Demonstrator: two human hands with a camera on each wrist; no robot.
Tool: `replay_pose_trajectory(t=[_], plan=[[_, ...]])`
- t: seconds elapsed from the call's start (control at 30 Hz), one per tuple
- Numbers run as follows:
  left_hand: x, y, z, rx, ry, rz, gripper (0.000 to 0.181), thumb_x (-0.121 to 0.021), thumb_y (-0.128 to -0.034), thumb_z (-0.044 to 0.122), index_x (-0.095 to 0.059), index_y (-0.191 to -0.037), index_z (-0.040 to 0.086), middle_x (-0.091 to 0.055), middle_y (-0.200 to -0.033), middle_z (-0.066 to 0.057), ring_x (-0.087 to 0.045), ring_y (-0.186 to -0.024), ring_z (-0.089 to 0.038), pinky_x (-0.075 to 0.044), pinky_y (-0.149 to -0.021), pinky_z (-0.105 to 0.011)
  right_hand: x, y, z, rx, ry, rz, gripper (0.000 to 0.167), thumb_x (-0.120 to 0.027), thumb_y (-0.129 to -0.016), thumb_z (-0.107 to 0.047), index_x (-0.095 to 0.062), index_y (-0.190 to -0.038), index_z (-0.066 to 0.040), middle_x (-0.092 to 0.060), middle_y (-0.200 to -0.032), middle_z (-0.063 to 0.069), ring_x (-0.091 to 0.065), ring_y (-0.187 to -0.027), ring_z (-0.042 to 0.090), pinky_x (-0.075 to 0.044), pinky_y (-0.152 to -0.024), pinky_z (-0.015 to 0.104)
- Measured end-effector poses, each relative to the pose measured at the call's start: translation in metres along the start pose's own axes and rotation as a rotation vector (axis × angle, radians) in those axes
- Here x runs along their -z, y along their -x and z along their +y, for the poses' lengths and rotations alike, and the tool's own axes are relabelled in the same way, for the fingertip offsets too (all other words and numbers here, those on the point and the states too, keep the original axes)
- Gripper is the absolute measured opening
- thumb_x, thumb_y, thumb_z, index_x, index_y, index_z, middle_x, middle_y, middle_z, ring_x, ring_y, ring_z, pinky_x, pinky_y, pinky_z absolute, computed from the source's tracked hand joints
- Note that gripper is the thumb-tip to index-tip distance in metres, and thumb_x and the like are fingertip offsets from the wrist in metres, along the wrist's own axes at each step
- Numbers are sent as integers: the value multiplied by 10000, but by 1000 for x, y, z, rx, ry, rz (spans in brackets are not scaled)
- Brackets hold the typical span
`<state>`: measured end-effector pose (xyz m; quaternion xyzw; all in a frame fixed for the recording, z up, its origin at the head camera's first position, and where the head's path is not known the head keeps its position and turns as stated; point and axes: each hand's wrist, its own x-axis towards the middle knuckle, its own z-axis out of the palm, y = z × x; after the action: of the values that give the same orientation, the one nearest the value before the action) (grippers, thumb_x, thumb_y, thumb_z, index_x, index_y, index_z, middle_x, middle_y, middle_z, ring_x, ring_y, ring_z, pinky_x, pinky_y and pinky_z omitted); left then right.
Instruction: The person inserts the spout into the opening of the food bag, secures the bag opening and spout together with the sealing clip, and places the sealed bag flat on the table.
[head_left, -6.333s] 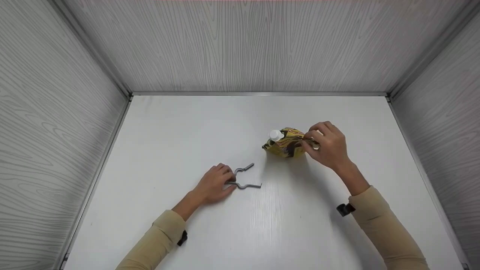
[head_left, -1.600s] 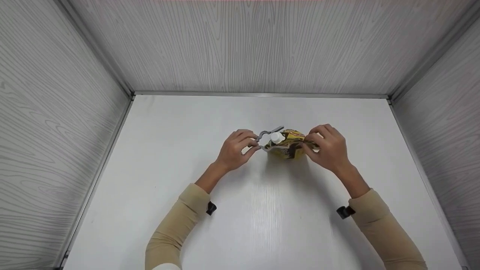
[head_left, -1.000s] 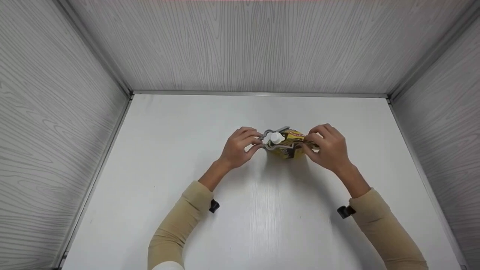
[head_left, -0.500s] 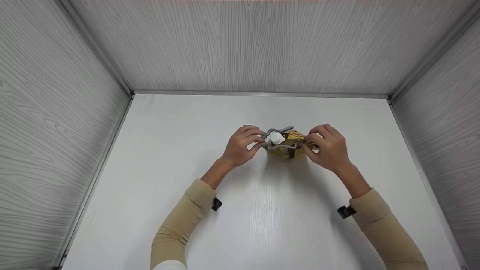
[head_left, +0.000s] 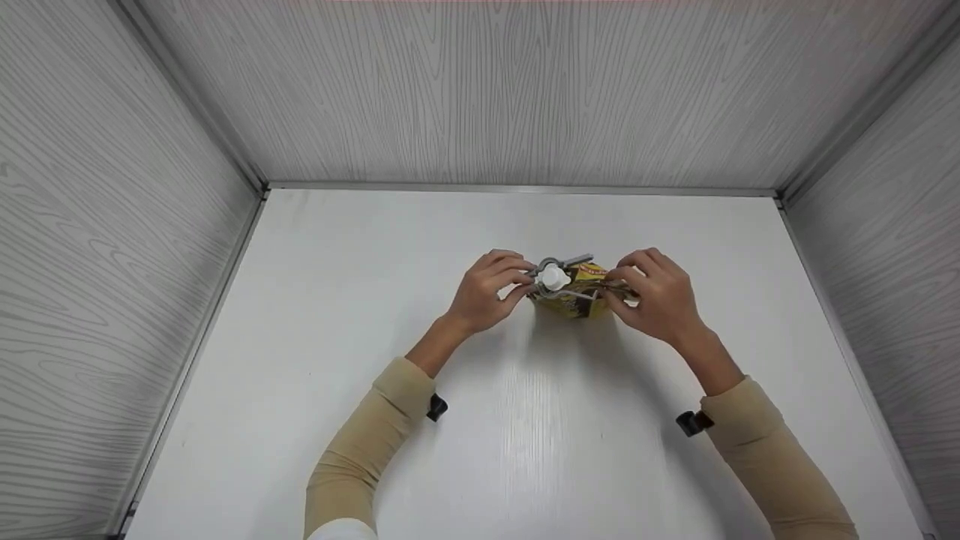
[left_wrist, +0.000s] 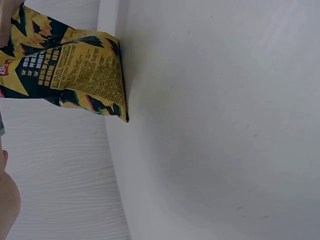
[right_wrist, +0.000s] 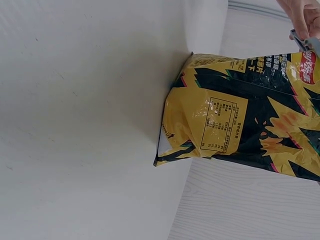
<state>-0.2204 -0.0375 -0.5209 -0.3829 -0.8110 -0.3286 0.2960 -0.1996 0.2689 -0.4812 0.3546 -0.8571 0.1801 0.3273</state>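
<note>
A yellow and black snack bag (right_wrist: 225,120) stands upright on the white table. In the head view a white screw cap (head_left: 555,277) sits at the left of its top. My left hand (head_left: 486,296) pinches a grey bag clip (head_left: 580,259) by its left end. The clip's two arms lie along the far and near sides of the cap and reach along the bag's top, their right ends apart. At the other end of the top, my right hand (head_left: 658,298) pinches the bag's gathered edge. The bag's mouth is mostly hidden by clip and fingers.
White table (head_left: 450,465) surrounds the bag, with grey wood-grain walls at the back (head_left: 480,90), left (head_left: 112,262) and right (head_left: 892,247). A small black camera (head_left: 694,421) sits at my right cuff, another (head_left: 436,407) at my left.
My left hand has brought the grey clip from the table up to the bag, then slid it rightward around the white cap. Its arms have drawn closer together. My right hand keeps its grip.
</note>
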Motion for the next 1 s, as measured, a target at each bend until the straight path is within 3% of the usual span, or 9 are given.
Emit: replay_pose_trajectory(t=[0.57, 0.83, 1.0], plan=[[-2, -1, 0, -18, -11, 26, 91, -806, -944, 179, -804, -933, 89, -800, -1087, -31, -688, -1105, -219, -557, -989, -368, 4, -6, 5, 28, 8, -158, 460, -850, -824, -436, -715, -1081, -79, -677, -1003, 126, -642, -876, 317, -576, -731, 474], [-2, -1, 0, -11, -18, 36, 83, -805, -945, 189, -810, -938, 106, -806, -1086, -28, -682, -1092, -220, -552, -953, -379, 7, -14, 6, 39, 56, -206, 669, -672, -888, -707, -700, -1108, -76, -672, -1029, 135, -652, -921, 330, -593, -769, 503], [-3, -1, -1, -10, -23, 37, 91, -807, -943, 198, -809, -940, 107, -804, -1089, -20, -682, -1090, -214, -556, -953, -372, 6, -18, 6, 37, 83, -234, 712, -660, -878, -732, -689, -1132, -68, -672, -1050, 145, -654, -945, 338, -595, -792, 516]])
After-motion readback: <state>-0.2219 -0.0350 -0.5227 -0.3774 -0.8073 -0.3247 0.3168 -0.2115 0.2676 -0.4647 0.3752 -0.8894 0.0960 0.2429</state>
